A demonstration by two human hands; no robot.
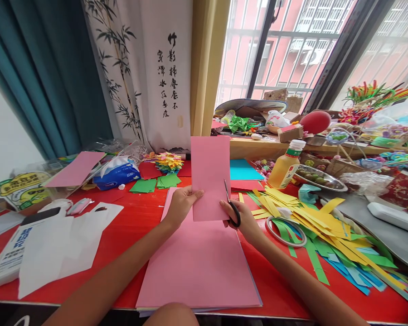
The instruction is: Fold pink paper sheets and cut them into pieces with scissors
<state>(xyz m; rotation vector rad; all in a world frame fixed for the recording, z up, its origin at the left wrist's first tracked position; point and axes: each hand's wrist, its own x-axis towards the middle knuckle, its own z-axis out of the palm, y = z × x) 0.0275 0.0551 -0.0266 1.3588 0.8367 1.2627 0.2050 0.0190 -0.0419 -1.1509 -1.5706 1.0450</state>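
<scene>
A pink paper rectangle (pixel 211 167) stands upright before me, held above a stack of larger pink sheets (pixel 200 267). My left hand (pixel 182 203) pinches its lower left edge, thumb in front. In my right hand (pixel 241 217) is a pair of scissors (pixel 235 213) with black handles. Their blades point up along the paper's right edge. The right thumb rests against the paper's lower right corner. Whether the blades are apart I cannot make out.
Yellow, green and blue paper strips (pixel 309 222) lie on the right around a tape roll (pixel 285 231). Behind them stand a juice bottle (pixel 287 165) and a metal bowl (pixel 318 179). Leftward are a blue tissue pack (pixel 117 172), green paper squares (pixel 143 185) and a white sheet (pixel 64 244).
</scene>
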